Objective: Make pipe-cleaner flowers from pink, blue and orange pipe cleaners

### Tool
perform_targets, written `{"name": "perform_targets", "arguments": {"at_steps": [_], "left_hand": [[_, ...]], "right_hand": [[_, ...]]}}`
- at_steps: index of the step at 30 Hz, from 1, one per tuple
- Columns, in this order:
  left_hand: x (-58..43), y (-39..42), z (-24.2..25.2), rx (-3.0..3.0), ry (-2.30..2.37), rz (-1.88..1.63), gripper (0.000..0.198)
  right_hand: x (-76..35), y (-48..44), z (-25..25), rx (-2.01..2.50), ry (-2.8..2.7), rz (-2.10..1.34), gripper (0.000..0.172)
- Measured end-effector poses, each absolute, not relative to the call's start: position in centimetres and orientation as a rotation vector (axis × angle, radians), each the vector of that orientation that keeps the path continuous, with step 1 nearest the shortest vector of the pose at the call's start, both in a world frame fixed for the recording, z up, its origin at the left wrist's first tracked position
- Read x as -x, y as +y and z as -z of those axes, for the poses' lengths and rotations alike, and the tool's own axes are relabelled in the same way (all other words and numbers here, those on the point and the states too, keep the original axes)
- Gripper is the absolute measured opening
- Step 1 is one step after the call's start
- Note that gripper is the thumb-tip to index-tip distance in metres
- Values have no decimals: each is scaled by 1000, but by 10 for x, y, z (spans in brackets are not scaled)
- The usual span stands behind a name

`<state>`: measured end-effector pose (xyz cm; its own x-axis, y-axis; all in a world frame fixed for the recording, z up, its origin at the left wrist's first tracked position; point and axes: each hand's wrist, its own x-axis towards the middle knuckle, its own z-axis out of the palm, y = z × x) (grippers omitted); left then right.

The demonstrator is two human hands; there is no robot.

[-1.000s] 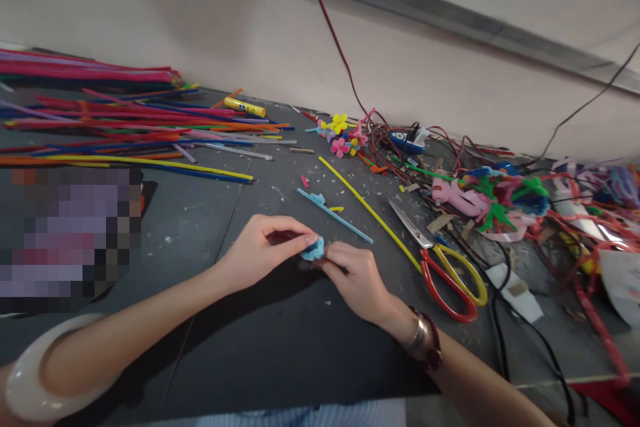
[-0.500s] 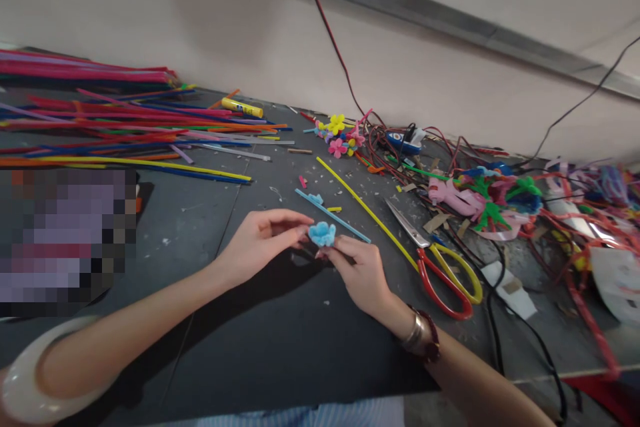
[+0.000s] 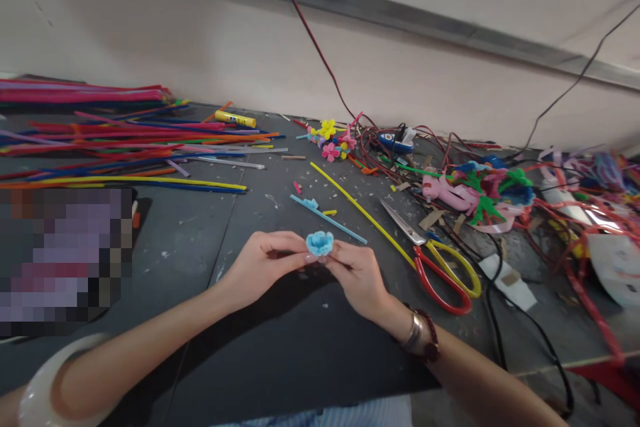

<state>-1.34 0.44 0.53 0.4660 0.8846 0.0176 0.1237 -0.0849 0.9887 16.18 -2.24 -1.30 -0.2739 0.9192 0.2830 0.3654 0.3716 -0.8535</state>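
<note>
A light-blue pipe-cleaner flower, curled into a cup, is pinched between both hands above the dark table. My left hand grips its left side with thumb and fingertips. From the right, my right hand pinches it near the base; its lower fingers are hidden. Just beyond the hands lie a light-blue pipe cleaner, a small curled blue piece and a short yellow piece. A long yellow pipe cleaner runs toward scissors with red and yellow handles, right of my right hand.
Many coloured pipe cleaners lie at the back left, near a yellow glue stick. Finished flowers sit at the back. A pink glue gun and tangled cables crowd the right. A blurred-out object is at left.
My left fingers have closed in on the flower, and its cup now faces more upward between both hands. The whole view has shifted slightly.
</note>
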Motion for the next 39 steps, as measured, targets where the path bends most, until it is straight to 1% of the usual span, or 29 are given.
{"name": "perform_targets", "arguments": {"at_steps": [5, 9, 13, 18, 22, 25, 31, 39], "left_hand": [[15, 4, -3, -1642, 910, -855, 9], [14, 2, -3, -1790, 963, -959, 9], [13, -1, -3, -1911, 988, -1046, 9], [14, -3, 1, -2055, 1002, -1116, 12], [14, -2, 0, -2095, 1022, -1081, 14], [13, -2, -1, -2072, 1013, -1020, 14], [12, 2, -2, -1943, 982, -906, 17], [16, 6, -6, -1899, 973, -889, 12]], "right_hand": [[-162, -24, 12, 1103, -1912, -797, 21], [-161, -26, 14, 1117, -2020, -723, 22], [-156, -29, 16, 1088, -2074, -578, 22], [-149, -32, 19, 1078, -2118, -480, 31], [-147, -34, 20, 1122, -2182, -516, 39], [-147, -35, 21, 1140, -2216, -539, 41], [-146, -36, 20, 1249, -2285, -450, 48], [-144, -36, 13, 1256, -2220, -497, 55]]}}
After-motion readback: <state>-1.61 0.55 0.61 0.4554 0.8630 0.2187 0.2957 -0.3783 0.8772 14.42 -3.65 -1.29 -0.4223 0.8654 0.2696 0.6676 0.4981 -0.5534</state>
